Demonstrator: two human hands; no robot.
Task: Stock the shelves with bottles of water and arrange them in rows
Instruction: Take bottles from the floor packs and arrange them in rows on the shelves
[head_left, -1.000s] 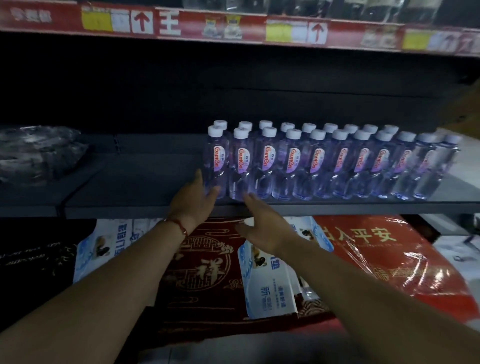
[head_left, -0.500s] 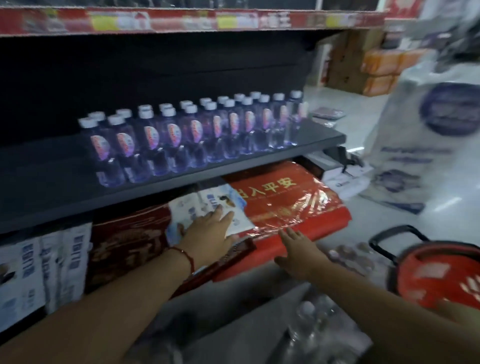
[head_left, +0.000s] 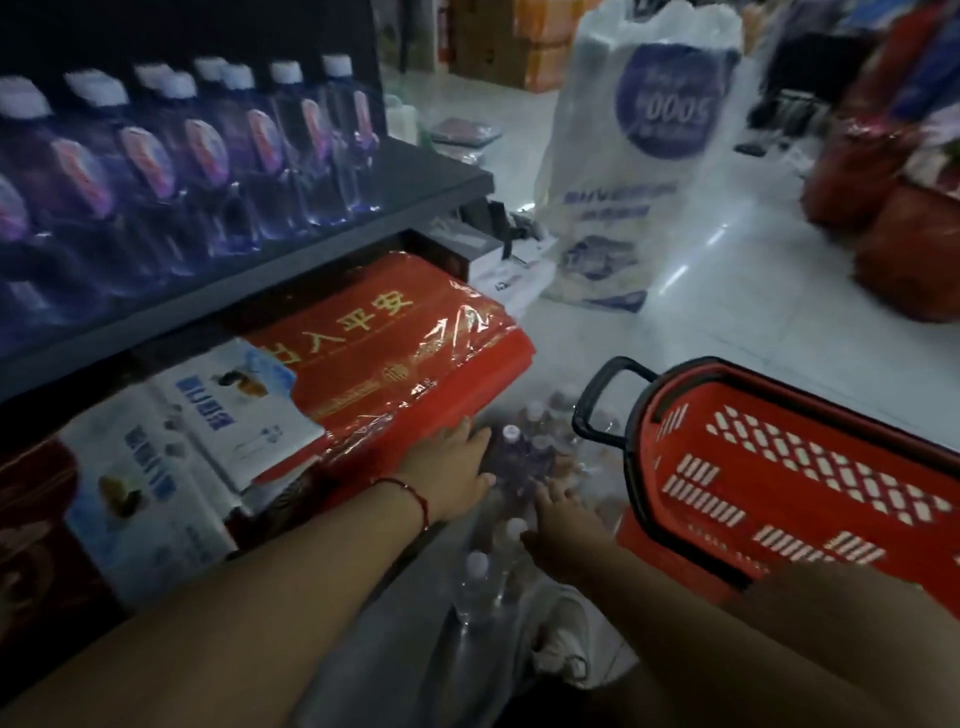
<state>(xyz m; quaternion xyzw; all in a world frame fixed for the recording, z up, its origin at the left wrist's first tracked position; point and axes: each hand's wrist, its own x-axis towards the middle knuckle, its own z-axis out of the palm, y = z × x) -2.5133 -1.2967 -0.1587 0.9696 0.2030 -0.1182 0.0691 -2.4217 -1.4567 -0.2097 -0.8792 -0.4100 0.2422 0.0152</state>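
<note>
Reaching down, left hand (head_left: 451, 467) and right hand (head_left: 563, 525) are spread flat, nothing gripped, over floor bottles (head_left: 511, 470) wedged between red package (head_left: 410, 358) edge left and red basket (head_left: 779, 467) right. Shelf bottles (head_left: 208, 161) are lined far left.

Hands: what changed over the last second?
Both hands left the shelf's front bottles and dropped toward the loose bottles on the floor; left hand and right hand reach open, gripping nothing yet. The view swung right and down. Shelf rows unchanged.
</note>
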